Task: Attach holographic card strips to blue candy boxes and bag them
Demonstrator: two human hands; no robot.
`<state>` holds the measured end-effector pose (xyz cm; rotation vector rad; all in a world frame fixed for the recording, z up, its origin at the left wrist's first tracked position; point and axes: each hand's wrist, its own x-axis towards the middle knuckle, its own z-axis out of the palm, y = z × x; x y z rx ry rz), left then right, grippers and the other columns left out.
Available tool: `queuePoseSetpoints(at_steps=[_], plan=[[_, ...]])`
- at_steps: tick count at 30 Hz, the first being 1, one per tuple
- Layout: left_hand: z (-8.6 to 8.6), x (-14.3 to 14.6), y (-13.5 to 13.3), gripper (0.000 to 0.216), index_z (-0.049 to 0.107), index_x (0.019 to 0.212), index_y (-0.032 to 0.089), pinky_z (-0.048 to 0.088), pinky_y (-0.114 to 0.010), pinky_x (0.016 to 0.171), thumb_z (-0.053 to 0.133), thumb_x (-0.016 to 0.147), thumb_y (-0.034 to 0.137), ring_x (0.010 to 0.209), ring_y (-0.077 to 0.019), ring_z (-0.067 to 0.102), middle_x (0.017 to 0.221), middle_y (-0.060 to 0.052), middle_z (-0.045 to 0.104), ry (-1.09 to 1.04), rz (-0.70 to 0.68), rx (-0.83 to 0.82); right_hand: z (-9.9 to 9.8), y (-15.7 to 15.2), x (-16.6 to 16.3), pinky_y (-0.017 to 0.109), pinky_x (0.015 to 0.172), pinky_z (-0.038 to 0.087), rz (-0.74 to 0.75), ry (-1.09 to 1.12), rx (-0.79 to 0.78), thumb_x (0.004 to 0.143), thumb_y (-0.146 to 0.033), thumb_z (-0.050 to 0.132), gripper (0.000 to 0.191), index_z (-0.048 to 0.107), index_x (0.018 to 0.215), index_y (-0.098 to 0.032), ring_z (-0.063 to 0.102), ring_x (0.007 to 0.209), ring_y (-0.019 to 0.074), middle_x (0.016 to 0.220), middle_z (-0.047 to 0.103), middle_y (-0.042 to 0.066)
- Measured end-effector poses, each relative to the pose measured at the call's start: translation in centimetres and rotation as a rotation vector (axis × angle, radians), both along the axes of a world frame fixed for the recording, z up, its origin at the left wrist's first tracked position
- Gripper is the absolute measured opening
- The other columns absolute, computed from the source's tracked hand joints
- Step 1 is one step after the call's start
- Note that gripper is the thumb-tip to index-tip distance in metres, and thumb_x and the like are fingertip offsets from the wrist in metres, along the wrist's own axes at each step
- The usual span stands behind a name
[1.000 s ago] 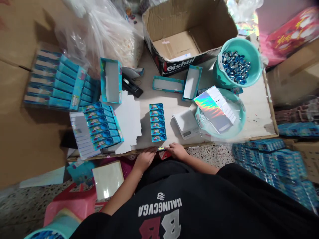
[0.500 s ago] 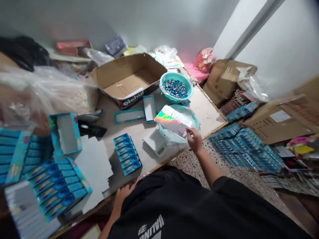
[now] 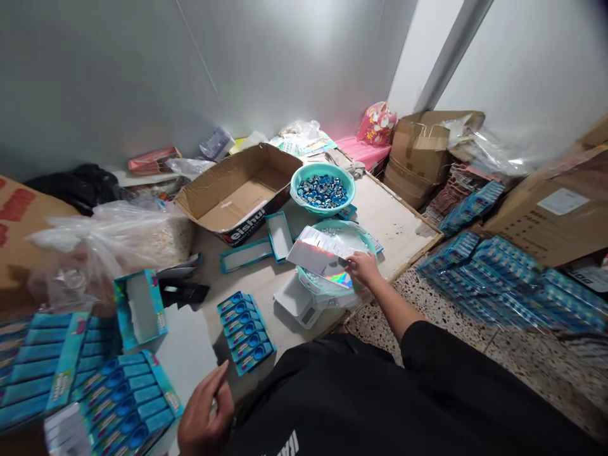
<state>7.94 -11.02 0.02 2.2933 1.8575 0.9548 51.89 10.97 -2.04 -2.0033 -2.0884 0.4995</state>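
Note:
My right hand [image 3: 363,269] pinches the right end of a shiny silver card [image 3: 320,261] with rainbow glints. White strips show along its far side. The card lies across a turquoise basin [image 3: 363,234] holding small pale pieces. My left hand [image 3: 208,405] hovers at the table's front edge, fingers loosely bent and thumb apart, with nothing visible in it. Just beyond it stands a row of small blue boxes [image 3: 246,332] with round blue pieces on their ends. A white digital scale [image 3: 297,303] sits left of the basin, partly under a clear plastic bag [image 3: 335,301].
Behind stands a second turquoise basin [image 3: 349,190] of blue glass gems, beside an open cardboard box [image 3: 228,196]. Two shallow blue trays [image 3: 280,237] lie before it. Stacked blue boxes [image 3: 128,399] fill the left. Wrapped blue packs [image 3: 503,272] and cartons [image 3: 546,221] are on the right.
My left hand has lifted off the table's front edge and come into fuller view. The silver card has tilted, its right end now lower, still in my right hand. The camera view has shifted.

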Motion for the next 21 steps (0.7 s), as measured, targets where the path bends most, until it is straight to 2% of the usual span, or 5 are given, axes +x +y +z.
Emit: queuePoseSetpoints(at_steps=[4,10,13,17,21], plan=[[4.3,-0.1,2.3,0.048,0.062,0.128,0.028,0.057,-0.037,0.086,0.059,0.083,0.011,0.088,-0.0230,0.073,0.102,-0.008,0.075,0.116,0.022,0.195,2.9,-0.2,-0.6,0.041,0.089,0.047,0.011,0.101,0.051,0.086,-0.015,0.062,0.018,0.076,0.096,-0.013,0.065,0.086,0.0231,0.092,0.069,0.011],[13.0,6.0,6.2,0.069,0.054,0.137,0.027,0.054,-0.034,0.087,0.075,0.074,0.010,0.089,-0.0218,0.070,0.099,-0.005,0.075,0.188,-0.050,0.509,13.5,-2.4,-6.3,0.029,0.079,0.050,0.397,0.475,0.246,0.088,-0.017,0.063,0.014,0.076,0.095,-0.019,0.062,0.086,0.0171,0.093,0.065,0.007],[16.3,10.2,8.6,0.070,0.044,0.143,0.017,0.046,-0.045,0.103,0.073,0.082,0.033,0.116,-0.0301,0.062,0.120,-0.015,0.069,0.211,-0.055,0.347,17.5,-4.4,-10.5,0.029,0.077,0.050,0.567,0.686,0.227,0.089,-0.012,0.059,0.018,0.075,0.092,-0.020,0.063,0.083,0.0160,0.090,0.068,0.005],[17.7,10.7,10.0,0.037,0.057,0.131,0.021,0.044,-0.042,0.102,0.054,0.096,0.030,0.094,-0.0217,0.069,0.107,-0.008,0.075,0.271,-0.213,0.119,18.2,-6.5,-14.4,0.026,0.068,0.050,0.518,0.958,0.102,0.085,-0.017,0.064,0.017,0.075,0.097,-0.021,0.063,0.073,0.0141,0.083,0.072,0.002],[17.7,8.6,9.0,0.034,0.060,0.128,0.022,0.049,-0.041,0.093,0.049,0.097,0.029,0.094,-0.0221,0.067,0.106,-0.007,0.074,0.162,-0.172,0.005,17.1,-7.7,-15.9,0.025,0.062,0.050,0.419,1.221,-0.107,0.085,-0.027,0.065,0.016,0.074,0.096,-0.019,0.064,0.069,0.0142,0.080,0.073,0.002]])
